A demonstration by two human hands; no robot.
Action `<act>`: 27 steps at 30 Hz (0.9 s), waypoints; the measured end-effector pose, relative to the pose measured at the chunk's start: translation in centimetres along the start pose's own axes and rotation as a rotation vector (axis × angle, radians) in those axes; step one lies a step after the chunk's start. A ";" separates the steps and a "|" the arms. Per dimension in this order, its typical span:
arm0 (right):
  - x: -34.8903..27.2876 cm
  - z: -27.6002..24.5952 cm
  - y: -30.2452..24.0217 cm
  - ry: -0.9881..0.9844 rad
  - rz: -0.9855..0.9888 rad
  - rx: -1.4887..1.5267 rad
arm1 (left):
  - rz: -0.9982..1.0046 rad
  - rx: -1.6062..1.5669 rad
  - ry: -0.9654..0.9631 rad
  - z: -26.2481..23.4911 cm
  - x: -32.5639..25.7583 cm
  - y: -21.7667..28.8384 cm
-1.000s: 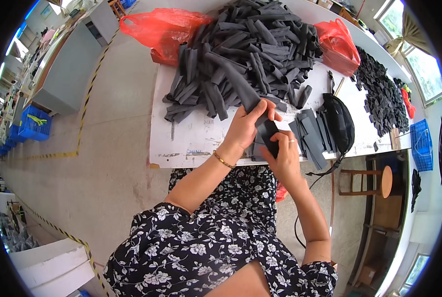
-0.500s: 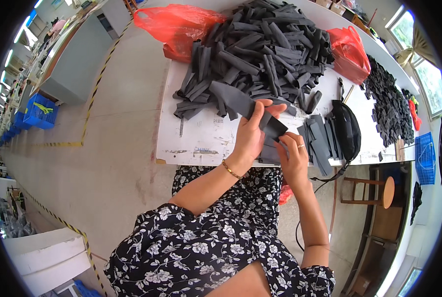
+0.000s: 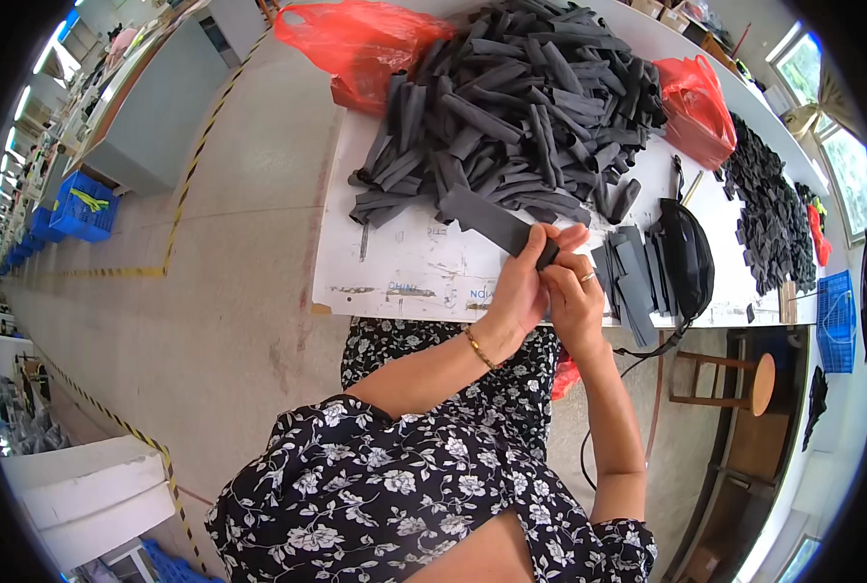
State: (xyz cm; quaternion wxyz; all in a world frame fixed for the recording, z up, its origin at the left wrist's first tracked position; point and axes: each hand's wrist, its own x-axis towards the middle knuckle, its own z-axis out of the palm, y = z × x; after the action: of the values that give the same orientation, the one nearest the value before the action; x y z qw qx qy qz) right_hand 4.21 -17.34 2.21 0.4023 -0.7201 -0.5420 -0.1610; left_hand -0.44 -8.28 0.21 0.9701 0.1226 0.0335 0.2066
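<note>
The person is holding one long dark grey strip [image 3: 492,219] with both hands, right in front of the big pile of dark strips [image 3: 516,107] on the white table [image 3: 394,262]. The left hand [image 3: 523,282] is wrapping around the near end of the strip, with the thumb on top. The right hand [image 3: 574,296] is pinching the same end from the other side. The far end of the strip is lying on the table, touching the front of the pile.

Just to the right of the pile, a small neat stack of flat strips [image 3: 632,277] is lying beside a black bag [image 3: 688,257]. Two red plastic bags [image 3: 360,39] are sitting at the left and right ends of the pile.

To do this well, I think both hands should be keeping the end flat and even, pinching firmly so it is not slipping, and keeping the long part off the pile so it is not catching on the other strips.
</note>
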 end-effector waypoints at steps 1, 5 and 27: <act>0.0 0.1 0.0 -0.004 -0.006 0.003 | -0.025 -0.023 -0.028 -0.2 0.0 -0.2; -0.4 0.3 -0.1 0.009 -0.009 -0.025 | -0.045 0.080 0.056 0.2 -0.2 0.9; -0.1 0.4 -1.3 0.048 0.034 0.029 | 0.232 0.077 0.066 1.4 0.1 2.4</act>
State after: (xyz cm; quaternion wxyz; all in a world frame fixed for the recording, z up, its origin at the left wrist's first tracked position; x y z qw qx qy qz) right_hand 2.89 -16.95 2.39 0.4284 -0.7192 -0.5220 -0.1636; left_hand -1.15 -6.42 2.13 0.9326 0.1560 0.0591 0.3200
